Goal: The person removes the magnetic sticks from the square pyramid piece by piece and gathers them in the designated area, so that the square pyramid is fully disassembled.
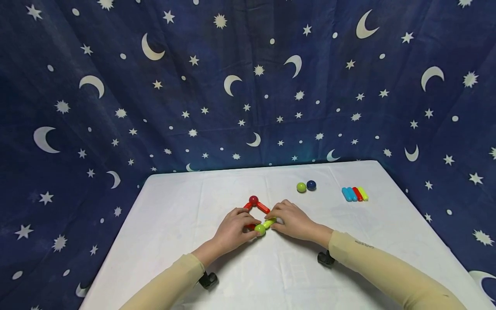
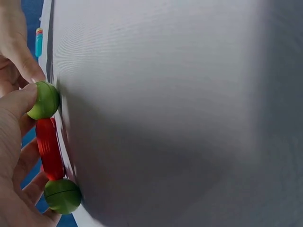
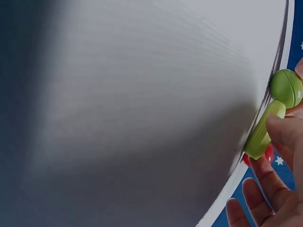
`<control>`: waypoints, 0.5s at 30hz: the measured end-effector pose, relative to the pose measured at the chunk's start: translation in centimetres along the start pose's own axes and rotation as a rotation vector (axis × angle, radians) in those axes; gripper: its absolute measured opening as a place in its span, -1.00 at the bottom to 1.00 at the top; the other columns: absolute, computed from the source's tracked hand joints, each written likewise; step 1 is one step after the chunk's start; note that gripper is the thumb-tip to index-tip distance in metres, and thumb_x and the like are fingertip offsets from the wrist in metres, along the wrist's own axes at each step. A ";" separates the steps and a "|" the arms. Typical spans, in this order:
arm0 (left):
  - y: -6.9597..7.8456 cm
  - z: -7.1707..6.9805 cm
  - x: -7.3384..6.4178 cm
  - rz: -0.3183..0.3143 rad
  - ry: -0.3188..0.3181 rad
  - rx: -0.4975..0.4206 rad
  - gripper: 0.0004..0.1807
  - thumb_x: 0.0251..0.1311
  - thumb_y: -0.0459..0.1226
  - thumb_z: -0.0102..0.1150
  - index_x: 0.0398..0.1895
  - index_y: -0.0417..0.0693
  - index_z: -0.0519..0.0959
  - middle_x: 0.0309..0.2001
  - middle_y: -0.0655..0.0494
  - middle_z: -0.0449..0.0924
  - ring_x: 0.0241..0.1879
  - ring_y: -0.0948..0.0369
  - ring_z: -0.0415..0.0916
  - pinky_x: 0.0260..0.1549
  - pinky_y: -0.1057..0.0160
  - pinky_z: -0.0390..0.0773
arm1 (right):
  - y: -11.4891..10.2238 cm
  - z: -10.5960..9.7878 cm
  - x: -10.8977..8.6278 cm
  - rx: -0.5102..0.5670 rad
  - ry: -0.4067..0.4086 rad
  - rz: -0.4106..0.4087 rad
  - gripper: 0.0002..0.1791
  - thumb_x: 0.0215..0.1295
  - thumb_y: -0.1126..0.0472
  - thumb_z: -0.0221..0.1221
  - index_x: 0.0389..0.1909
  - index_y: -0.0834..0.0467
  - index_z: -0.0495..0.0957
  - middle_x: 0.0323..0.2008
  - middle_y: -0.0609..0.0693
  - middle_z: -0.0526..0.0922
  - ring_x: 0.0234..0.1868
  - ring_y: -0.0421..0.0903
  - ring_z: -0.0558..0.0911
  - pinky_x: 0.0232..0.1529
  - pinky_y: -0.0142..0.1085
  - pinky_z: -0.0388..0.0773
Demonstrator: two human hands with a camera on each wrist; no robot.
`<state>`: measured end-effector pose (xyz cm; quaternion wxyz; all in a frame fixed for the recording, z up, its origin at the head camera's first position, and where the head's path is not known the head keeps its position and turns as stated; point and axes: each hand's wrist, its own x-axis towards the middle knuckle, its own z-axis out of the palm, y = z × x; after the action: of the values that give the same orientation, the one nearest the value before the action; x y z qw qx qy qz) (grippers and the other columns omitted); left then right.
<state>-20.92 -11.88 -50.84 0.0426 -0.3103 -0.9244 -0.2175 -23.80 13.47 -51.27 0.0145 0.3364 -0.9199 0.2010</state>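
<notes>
Over the middle of the table, my left hand (image 1: 235,229) pinches a green ball (image 1: 260,230) between thumb and fingers. From that ball a red rod (image 2: 49,149) runs to a second green ball (image 2: 62,196), beside my left fingers. My right hand (image 1: 293,220) holds a yellow-green rod (image 3: 264,132) by thumb and fingertips, and the rod's other end meets the pinched green ball. Behind both hands, a red ball (image 1: 253,200) joins two more red rods, one of them (image 1: 263,208) slanting toward my right fingers. My hands hide part of this ball-and-rod shape.
Farther back stand a loose green ball (image 1: 301,187) and a dark blue ball (image 1: 311,185). To their right lies a row of blue, red and yellow rods (image 1: 351,194). A dark blue cloth (image 1: 248,94) with moons and stars hangs behind the white table (image 1: 174,206).
</notes>
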 end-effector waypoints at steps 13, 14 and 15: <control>-0.1 0.1 0.2 -0.023 -0.014 0.010 -0.66 0.25 0.05 0.39 0.03 0.22 0.76 0.00 0.31 0.67 0.17 0.19 0.41 0.23 0.03 0.39 | -0.3 -0.5 0.5 -0.025 -0.047 0.031 -0.85 0.22 0.02 0.44 -0.21 -0.16 0.72 -0.24 -0.31 0.61 -0.12 -0.21 0.45 -0.02 -0.17 0.44; -0.1 0.1 0.1 -0.025 -0.017 0.010 -0.66 0.25 0.05 0.39 0.04 0.22 0.76 0.00 0.31 0.66 0.17 0.20 0.41 0.23 0.03 0.39 | -0.3 -0.6 0.5 -0.024 -0.057 0.036 -0.84 0.22 0.01 0.44 -0.20 -0.16 0.73 -0.26 -0.32 0.60 -0.15 -0.22 0.44 -0.05 -0.19 0.44; -0.1 0.1 0.1 -0.026 -0.018 0.010 -0.66 0.26 0.05 0.39 0.04 0.22 0.75 0.00 0.31 0.66 0.17 0.20 0.41 0.23 0.03 0.39 | -0.3 -0.7 0.5 -0.019 -0.067 0.041 -0.83 0.21 0.00 0.44 -0.18 -0.16 0.73 -0.28 -0.33 0.59 -0.17 -0.22 0.43 -0.07 -0.20 0.43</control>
<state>-21.08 -11.82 -50.97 0.0329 -0.3001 -0.9298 -0.2107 -24.06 13.25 -50.49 -0.0173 0.3239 -0.9285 0.1809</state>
